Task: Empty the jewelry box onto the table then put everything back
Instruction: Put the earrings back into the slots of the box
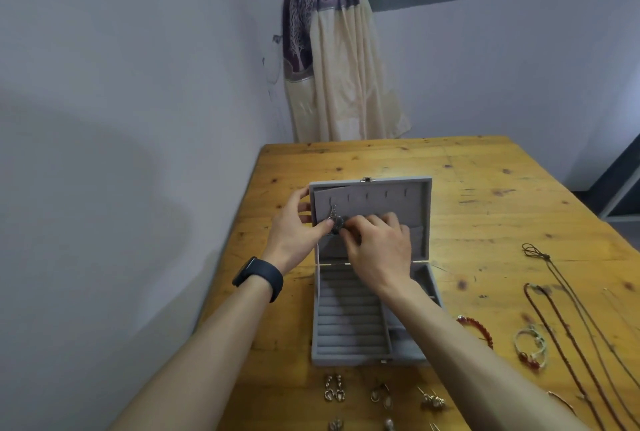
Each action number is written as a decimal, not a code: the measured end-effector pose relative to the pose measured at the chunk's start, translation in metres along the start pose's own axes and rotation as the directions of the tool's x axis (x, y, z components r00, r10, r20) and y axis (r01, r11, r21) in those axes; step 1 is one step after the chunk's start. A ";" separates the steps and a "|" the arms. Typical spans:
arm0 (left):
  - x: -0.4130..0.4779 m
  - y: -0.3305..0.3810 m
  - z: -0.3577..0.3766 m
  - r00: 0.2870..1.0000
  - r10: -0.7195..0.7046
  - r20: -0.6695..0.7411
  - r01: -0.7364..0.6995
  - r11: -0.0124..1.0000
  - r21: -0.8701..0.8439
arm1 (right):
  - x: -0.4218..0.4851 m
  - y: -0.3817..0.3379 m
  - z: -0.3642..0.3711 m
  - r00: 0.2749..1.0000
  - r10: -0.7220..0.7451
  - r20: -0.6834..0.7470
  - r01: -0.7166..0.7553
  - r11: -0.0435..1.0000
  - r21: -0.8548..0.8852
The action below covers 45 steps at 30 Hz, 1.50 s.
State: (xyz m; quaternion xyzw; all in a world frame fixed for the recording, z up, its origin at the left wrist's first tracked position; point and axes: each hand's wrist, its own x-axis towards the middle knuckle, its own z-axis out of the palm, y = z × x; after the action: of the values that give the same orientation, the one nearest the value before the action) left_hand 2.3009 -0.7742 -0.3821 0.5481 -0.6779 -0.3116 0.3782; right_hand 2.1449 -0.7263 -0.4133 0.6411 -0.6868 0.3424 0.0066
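On the wooden table (485,188), near its left edge, I see the grey jewelry box (349,326) open. Its lid (398,198) is tipped back, with the lining and its row of hooks facing me. The left hand (294,229) grips the lid's left edge, fingers wrapped behind it and thumb in front against a dark dangly earring (335,219) that hangs on the lining. The right hand (381,243) is over the lower part of the lid with fingers curled and tips meeting that same earring. It reads as a pinch, though the tips are partly hidden. There's a black watch (258,278) on the left wrist. The box base has ring rolls on the left and small compartments on the right, mostly covered by the right forearm. Loose on the table, silver earrings (334,392) lie just in front of the box. A red bead bracelet (476,325) peeks out beside the right forearm, with a white bracelet (530,347) near it. Further right lie a red bead necklace (568,344) and a brown cord necklace (554,268). A curtain (332,67) hangs behind the table.
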 end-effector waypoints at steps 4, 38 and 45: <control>-0.001 -0.005 -0.001 0.999 -0.005 0.033 0.004 0.999 0.047 | 0.007 0.000 -0.001 0.994 0.031 0.102 -0.032 0.999 0.009; -0.172 -0.031 -0.016 1.000 0.023 0.000 -0.022 0.982 0.189 | -0.157 0.003 -0.061 0.944 -0.163 0.287 0.139 0.985 0.102; -0.219 -0.051 0.009 0.997 0.066 -0.030 -0.052 0.935 0.351 | -0.177 -0.016 -0.042 0.957 -0.084 0.278 0.125 0.983 -0.131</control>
State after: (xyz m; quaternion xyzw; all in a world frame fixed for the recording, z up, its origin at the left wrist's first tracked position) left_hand 2.3435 -0.5699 -0.4670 0.5923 -0.7306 -0.1634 0.2977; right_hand 2.1727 -0.5504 -0.4530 0.7153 -0.6696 0.1987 -0.0222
